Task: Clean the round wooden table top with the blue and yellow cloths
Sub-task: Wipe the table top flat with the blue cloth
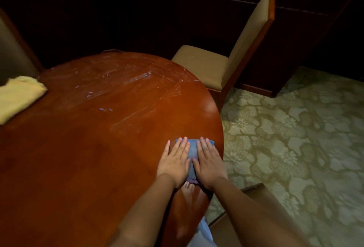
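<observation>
The round wooden table top (88, 138) fills the left and middle of the head view, glossy red-brown, with wet smear streaks on its far half. A folded blue cloth (192, 149) lies flat near the table's right edge. My left hand (174, 161) and my right hand (209, 163) press down on it side by side with straight fingers, covering most of it. A yellow cloth (18, 97) lies bunched at the table's far left edge, apart from both hands.
A wooden chair with tan cushions (232, 57) stands at the far right of the table. Another chair's back (11, 49) is at the far left. A third wooden chair (256, 207) is beside my right forearm. Patterned green carpet (295, 138) covers the floor on the right.
</observation>
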`<state>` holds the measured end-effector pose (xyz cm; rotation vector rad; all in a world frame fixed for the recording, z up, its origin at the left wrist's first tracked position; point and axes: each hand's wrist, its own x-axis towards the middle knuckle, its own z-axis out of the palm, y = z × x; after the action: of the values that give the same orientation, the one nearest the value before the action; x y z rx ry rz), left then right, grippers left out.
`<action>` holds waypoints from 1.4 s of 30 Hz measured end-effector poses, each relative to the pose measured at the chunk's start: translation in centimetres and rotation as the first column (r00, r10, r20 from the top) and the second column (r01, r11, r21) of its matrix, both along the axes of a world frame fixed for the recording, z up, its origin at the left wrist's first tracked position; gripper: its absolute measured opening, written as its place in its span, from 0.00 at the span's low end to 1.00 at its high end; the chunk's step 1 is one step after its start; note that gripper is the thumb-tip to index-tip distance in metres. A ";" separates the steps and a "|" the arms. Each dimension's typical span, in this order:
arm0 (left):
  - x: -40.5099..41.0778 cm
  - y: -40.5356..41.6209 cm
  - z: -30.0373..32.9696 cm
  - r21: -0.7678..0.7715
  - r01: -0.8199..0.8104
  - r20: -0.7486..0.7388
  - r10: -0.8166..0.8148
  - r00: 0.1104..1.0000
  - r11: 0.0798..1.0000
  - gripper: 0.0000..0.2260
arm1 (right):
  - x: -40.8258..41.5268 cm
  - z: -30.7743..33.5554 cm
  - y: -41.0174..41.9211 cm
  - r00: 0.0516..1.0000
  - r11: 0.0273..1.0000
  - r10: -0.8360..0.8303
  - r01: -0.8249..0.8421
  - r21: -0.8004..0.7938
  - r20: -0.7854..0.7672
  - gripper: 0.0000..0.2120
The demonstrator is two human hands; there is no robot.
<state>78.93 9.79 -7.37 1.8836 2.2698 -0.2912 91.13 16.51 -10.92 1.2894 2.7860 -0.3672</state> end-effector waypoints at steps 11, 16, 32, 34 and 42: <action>-1.7 -7.3 0.2 -0.053 -0.105 -0.047 0.102 0.994 0.993 0.26 | -2.6 0.6 -5.6 0.989 0.989 0.145 -0.144 0.024 -0.032 0.35; -1.2 -7.5 0.6 -0.077 -0.071 -0.084 0.065 0.994 0.994 0.26 | -1.4 0.8 -6.0 0.991 0.991 0.136 -0.135 0.015 -0.018 0.35; 2.5 -11.0 -0.1 -0.048 -0.008 -0.026 0.007 1.000 0.999 0.26 | 2.8 0.4 -9.0 0.992 0.989 0.129 -0.127 0.077 -0.020 0.36; 1.6 -12.5 -0.1 -0.046 -0.047 -0.026 0.046 0.999 0.998 0.26 | 1.4 0.5 -9.9 0.983 0.980 0.182 -0.179 0.083 -0.028 0.36; -3.8 -18.4 0.1 -0.059 -0.276 -0.054 0.273 0.960 0.959 0.26 | -6.1 0.3 -13.6 0.927 0.927 0.375 -0.375 0.027 0.005 0.36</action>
<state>75.15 -8.65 -7.23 1.5190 2.4804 -0.3647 85.07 2.95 -10.60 0.7274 2.9561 -0.3047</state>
